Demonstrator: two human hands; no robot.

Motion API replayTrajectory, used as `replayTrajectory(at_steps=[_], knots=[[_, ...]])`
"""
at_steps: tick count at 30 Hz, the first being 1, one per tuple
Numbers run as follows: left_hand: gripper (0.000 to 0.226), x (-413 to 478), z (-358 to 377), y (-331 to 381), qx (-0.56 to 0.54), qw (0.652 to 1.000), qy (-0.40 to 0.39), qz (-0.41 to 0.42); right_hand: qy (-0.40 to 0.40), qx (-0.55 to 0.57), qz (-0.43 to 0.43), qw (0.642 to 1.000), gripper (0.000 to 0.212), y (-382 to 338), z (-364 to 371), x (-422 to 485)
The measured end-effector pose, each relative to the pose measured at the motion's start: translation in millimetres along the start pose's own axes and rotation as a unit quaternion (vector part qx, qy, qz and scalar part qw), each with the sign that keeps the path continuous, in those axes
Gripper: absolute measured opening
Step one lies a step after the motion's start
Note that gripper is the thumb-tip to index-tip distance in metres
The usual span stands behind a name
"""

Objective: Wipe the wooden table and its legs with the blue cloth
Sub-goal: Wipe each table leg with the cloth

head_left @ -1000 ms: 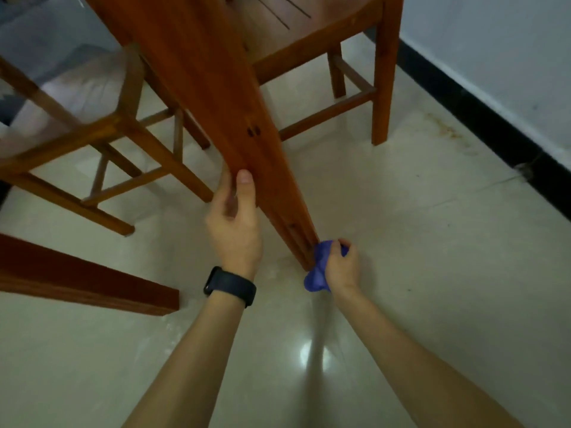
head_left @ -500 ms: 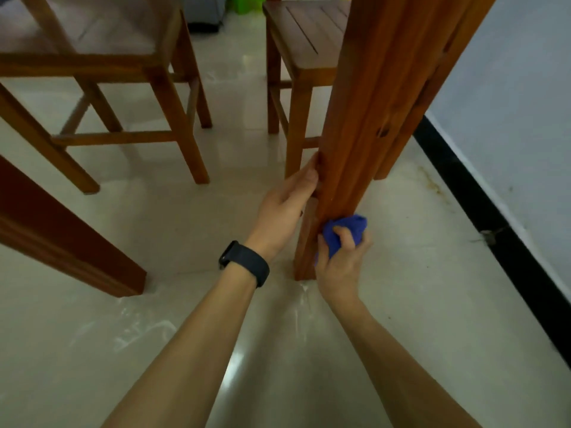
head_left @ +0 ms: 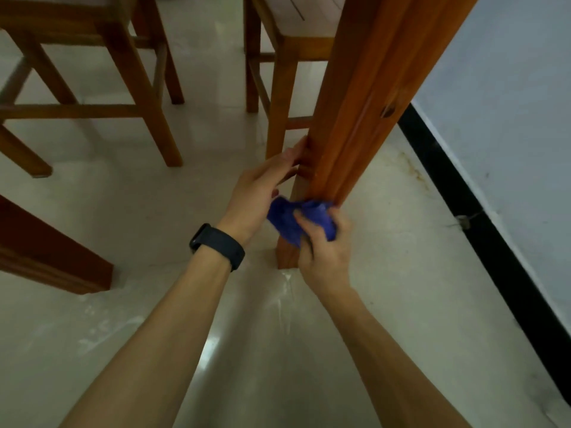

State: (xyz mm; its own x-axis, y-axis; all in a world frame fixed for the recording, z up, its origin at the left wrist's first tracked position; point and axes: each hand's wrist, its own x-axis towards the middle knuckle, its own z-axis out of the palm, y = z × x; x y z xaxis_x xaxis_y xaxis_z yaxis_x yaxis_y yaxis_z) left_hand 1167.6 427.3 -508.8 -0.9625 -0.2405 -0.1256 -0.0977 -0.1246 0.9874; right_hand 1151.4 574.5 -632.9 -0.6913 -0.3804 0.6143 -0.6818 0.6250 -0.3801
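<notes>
1. Leg [head_left: 355, 118]: wooden, runs from the upper right of the frame down to centre; foot stands on the floor [head_left: 154, 211].
2. Cloth [head_left: 296, 217]: blue, bunched, centre of frame, pressed to the leg's lower part just above the foot.
3. Right hand [head_left: 324, 248]: fingers and thumb curled round the cloth, gripping it against the leg.
4. Left hand [head_left: 259, 193]: up-left of the cloth, fingers straight, laid on the leg's left face; holds nothing. Black band [head_left: 217, 245] on its wrist.
5. Two chairs, upper left [head_left: 139, 88] and top centre [head_left: 278, 88]. Wall [head_left: 509, 118] at right.
</notes>
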Motion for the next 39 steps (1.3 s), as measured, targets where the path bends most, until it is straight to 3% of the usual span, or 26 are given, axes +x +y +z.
replayTrajectory(at_steps=[2,5,7,11,15,18,23,26,29,32,34,39], knots=[[0.025,-1,0,3,0.020,1.000,-0.012,0.001,-0.108,-0.029,0.000,0.994,0.026,15,7,-31],[0.025,-4,-3,4,0.031,0.999,-0.032,0.008,-0.128,-0.032,0.026,0.991,0.043,30,1,-52],[0.027,-5,-4,7,0.036,0.998,-0.044,0.019,-0.065,0.007,0.040,0.997,0.041,23,-17,-33],[0.028,-6,-4,22,0.025,0.998,-0.041,0.040,0.108,0.012,-0.031,0.994,0.044,-17,-71,37],[0.030,-3,3,41,0.004,0.996,-0.054,0.071,0.284,0.025,-0.076,0.955,0.040,-55,-124,122],[0.034,-5,7,48,-0.018,0.996,-0.056,0.071,0.345,-0.010,-0.100,0.933,0.025,-63,-132,152],[0.029,-15,8,58,-0.030,0.996,-0.063,0.054,0.224,-0.121,-0.139,0.957,0.052,-39,-99,120],[0.036,-21,10,67,-0.014,0.996,-0.072,0.053,0.151,-0.124,-0.119,0.973,0.052,-20,-89,91],[0.045,-30,-1,71,-0.021,0.985,-0.153,0.082,0.025,-0.138,-0.142,0.980,0.050,-10,-95,61],[0.037,-22,9,79,0.003,0.994,-0.094,0.050,-0.053,-0.132,-0.191,0.971,0.049,-3,-126,65],[0.031,-24,15,82,-0.003,0.997,-0.066,0.036,0.003,-0.120,-0.187,0.975,0.044,-13,-154,91],[0.040,-23,15,85,-0.004,0.998,-0.051,0.042,0.265,-0.110,-0.159,0.945,0.042,-77,-217,191]])
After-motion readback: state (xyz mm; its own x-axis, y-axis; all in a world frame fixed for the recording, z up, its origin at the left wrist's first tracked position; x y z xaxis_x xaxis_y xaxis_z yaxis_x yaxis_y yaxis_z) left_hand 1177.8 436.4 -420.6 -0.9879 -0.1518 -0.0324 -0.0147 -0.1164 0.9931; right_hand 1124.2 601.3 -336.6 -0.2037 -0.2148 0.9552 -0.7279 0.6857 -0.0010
